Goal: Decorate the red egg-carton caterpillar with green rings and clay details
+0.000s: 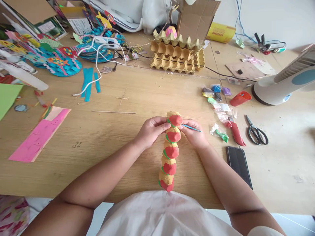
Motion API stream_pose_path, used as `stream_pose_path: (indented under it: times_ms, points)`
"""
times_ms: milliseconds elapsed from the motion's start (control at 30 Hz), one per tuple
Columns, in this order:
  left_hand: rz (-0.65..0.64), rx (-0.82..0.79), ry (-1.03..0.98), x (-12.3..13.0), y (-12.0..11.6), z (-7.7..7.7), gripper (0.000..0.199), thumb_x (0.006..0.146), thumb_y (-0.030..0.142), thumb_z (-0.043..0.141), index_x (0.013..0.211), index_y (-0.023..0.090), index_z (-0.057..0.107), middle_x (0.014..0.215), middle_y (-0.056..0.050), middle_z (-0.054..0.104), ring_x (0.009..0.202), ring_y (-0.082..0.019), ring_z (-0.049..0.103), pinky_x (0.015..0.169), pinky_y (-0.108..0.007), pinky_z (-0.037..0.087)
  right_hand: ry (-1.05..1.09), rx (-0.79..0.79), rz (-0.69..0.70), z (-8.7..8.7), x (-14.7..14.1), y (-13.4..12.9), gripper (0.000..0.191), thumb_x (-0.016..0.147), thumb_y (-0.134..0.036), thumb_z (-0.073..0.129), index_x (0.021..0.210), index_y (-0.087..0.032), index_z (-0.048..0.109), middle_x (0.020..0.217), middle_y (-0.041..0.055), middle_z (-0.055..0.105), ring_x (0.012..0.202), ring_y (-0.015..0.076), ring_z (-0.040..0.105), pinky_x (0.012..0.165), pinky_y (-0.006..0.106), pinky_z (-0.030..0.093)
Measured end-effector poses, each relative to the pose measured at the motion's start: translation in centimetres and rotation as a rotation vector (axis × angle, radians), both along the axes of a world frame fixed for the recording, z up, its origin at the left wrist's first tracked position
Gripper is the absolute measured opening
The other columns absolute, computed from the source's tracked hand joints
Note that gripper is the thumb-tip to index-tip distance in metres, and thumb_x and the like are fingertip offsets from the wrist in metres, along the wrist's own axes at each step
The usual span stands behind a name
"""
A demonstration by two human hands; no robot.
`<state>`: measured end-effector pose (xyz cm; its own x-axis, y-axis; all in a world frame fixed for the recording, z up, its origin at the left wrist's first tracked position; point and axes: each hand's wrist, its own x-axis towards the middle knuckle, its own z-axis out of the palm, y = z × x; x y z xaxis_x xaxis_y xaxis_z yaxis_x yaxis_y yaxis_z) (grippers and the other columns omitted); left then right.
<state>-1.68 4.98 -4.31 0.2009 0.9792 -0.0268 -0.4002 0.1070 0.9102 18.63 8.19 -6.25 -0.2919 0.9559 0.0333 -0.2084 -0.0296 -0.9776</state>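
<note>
Over the bench (118, 144), the egg-carton strip (170, 152) points lengthwise away from the white shirt (164, 216), presumably to present its far cup (175, 120). The left hand (154, 131) has its grip pinching that cup, apparently for steadiness; the right hand (194, 133) pinches a blue stick (192, 127) opposite.

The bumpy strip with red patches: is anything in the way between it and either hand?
Nothing visible is in the way. The left hand holds the bumpy strip by its far end; the right hand is at that end, holding a thin blue stick pointed at the strip.
</note>
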Motion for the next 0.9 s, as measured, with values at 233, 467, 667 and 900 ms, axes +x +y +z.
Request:
stream_pose_path:
  times_ms: [233, 467, 667, 900]
  points:
    - [0.036, 0.156, 0.304, -1.3, 0.7, 0.4, 0.030, 0.084, 0.044, 0.085, 0.101, 0.020, 0.084, 0.101, -0.007, 0.083, 0.096, -0.023, 0.075, 0.086, -0.032, 0.058, -0.015, -0.004, 0.010, 0.3, 0.1, 0.1, 0.024, 0.071, -0.045, 0.095, 0.084, -0.027, 0.085, 0.081, -0.0012, 0.080, 0.072, 0.0137, 0.068, 0.070, 0.027, 0.057]
    - [0.104, 0.222, 0.451, -1.3, 0.5, 0.8, 0.029, 0.086, 0.047, 0.081, 0.093, 0.019, 0.083, 0.088, -0.004, 0.080, 0.083, -0.020, 0.073, 0.076, -0.029, 0.056, -0.026, 0.028, 0.001, 0.3, 0.0, 0.1, 0.023, 0.073, -0.045, 0.094, 0.086, -0.028, 0.086, 0.084, -0.0010, 0.081, 0.075, 0.0146, 0.070, 0.072, 0.028, 0.058]
    - [0.089, 0.237, 0.443, -1.3, 0.5, 0.8, 0.029, 0.086, 0.047, 0.081, 0.087, 0.018, 0.080, 0.082, -0.003, 0.077, 0.079, -0.018, 0.069, 0.072, -0.028, 0.054, -0.036, 0.030, -0.003, 0.3, 0.0, -0.1, 0.024, 0.073, -0.047, 0.093, 0.087, -0.028, 0.085, 0.086, -0.0006, 0.082, 0.076, 0.0161, 0.071, 0.073, 0.030, 0.059]
    - [0.094, 0.209, 0.416, -1.2, 0.5, 0.7, 0.028, 0.083, 0.046, 0.084, 0.082, 0.018, 0.078, 0.079, -0.003, 0.074, 0.077, -0.017, 0.065, 0.071, -0.028, 0.051, -0.060, 0.026, -0.010, 0.5, -0.1, -0.2, 0.028, 0.072, -0.050, 0.093, 0.086, -0.027, 0.085, 0.085, 0.0000, 0.081, 0.077, 0.0168, 0.071, 0.074, 0.031, 0.059]
